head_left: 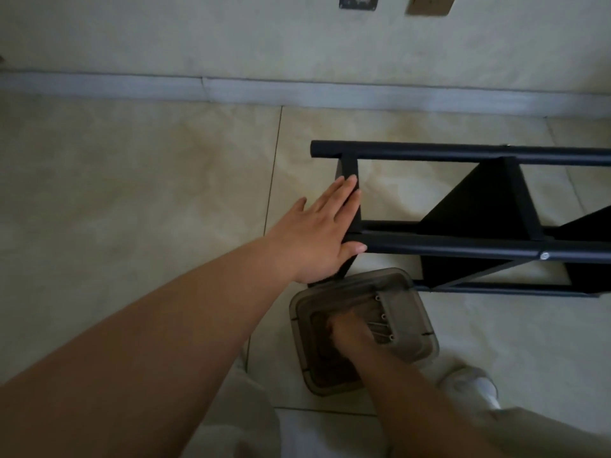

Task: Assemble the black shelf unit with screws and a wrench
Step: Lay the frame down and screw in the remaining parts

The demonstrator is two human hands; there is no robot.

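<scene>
The black shelf unit point(469, 200) lies on its side on the tiled floor, its tubes running off to the right. My left hand point(319, 231) rests flat on the unit's left end panel, fingers straight, thumb on the near tube. A silver screw head point(544, 255) shows in that near tube. My right hand point(350, 337) reaches down into a translucent brown plastic box point(413, 328) just in front of the unit; its fingers are blurred. Long silver screws point(383, 327) lie in the box beside the hand. No wrench is visible.
A wall with a grey skirting board point(297, 89) runs behind the unit. Two wall plates point(358, 1) sit at the top edge. My light trouser legs and a white shoe point(472, 386) are at the bottom. Bare tile stretches to the left.
</scene>
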